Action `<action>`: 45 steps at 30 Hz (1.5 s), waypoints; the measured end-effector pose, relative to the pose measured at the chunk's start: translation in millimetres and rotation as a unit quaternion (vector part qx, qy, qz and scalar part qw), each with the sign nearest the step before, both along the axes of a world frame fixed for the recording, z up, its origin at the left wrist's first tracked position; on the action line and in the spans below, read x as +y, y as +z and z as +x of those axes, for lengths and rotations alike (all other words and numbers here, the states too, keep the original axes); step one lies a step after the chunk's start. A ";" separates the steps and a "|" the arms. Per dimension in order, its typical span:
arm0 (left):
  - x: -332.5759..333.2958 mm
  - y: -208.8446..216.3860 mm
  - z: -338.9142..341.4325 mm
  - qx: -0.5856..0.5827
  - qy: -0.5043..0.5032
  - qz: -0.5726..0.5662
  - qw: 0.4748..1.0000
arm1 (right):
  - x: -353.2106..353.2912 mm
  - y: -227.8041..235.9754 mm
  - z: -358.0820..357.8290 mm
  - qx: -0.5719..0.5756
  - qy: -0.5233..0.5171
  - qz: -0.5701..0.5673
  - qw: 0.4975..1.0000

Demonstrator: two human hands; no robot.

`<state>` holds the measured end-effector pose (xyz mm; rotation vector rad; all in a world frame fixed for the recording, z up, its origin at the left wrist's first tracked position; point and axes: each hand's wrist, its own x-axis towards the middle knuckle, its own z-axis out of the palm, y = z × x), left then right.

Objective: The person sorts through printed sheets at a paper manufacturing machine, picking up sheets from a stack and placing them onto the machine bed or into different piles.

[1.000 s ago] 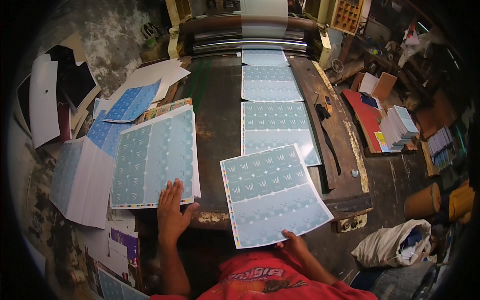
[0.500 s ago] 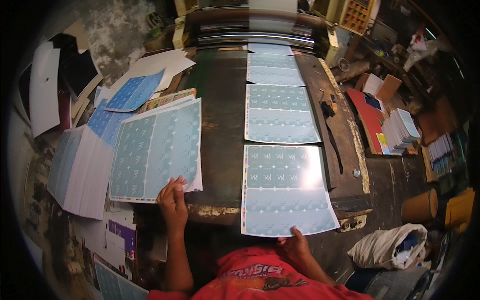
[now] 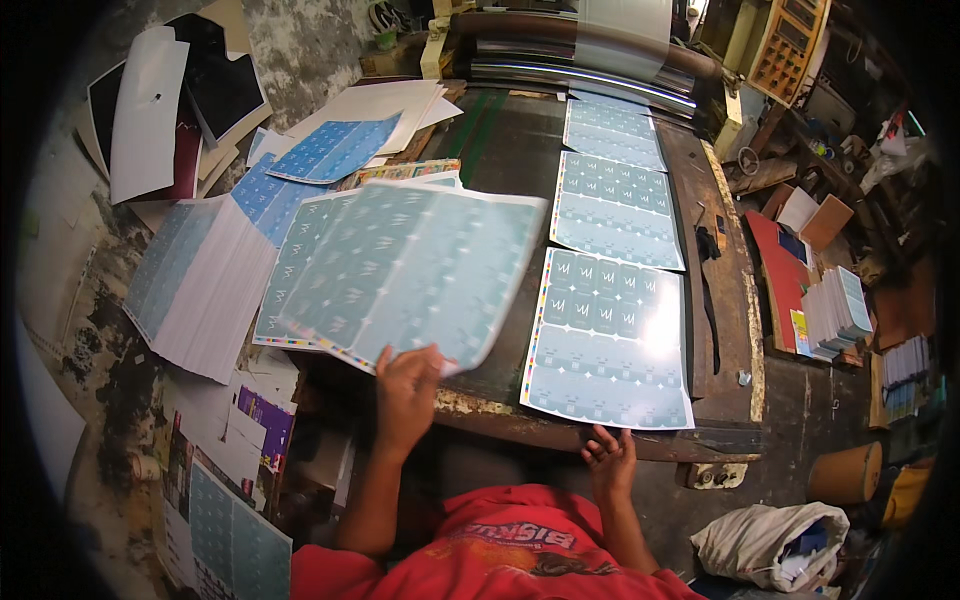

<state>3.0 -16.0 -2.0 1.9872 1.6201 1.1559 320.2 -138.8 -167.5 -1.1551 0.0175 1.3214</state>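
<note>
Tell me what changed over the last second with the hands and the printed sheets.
The left hand, which lay flat on the stack, now grips a printed sheet by its near edge, lifted over that stack. The skewed sheet under the right hand was squared up; now a glossy sheet lies straight near the table's front edge, fingertips below it. The row of sheets behind stayed.

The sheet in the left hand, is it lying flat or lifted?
Lifted: the left hand holds the sheet by its near edge, bowed above the stack.
</note>
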 end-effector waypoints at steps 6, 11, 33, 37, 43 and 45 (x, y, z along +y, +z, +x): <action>-30.1 11.9 23.4 0.001 -0.306 -0.098 0.947 | 7.8 69.8 -3.1 0.062 0.113 0.126 0.984; -37.1 9.1 30.7 0.038 -0.362 -0.045 0.930 | 2.1 57.4 5.0 0.058 0.122 0.071 0.988; 34.6 -14.4 -19.6 0.125 0.029 0.047 0.991 | -119.6 63.4 -11.2 0.070 0.135 -0.102 0.983; 35.5 -12.0 -17.5 0.119 0.030 0.042 0.992 | -105.4 59.0 -5.1 0.099 0.141 -0.090 0.981; 39.3 -9.4 -17.0 0.082 0.021 0.039 0.996 | -79.7 56.2 -1.2 0.148 0.120 -0.051 0.980; 39.5 -7.1 -18.4 0.065 0.020 0.031 0.997 | -72.2 45.6 2.2 0.099 0.125 -0.041 0.986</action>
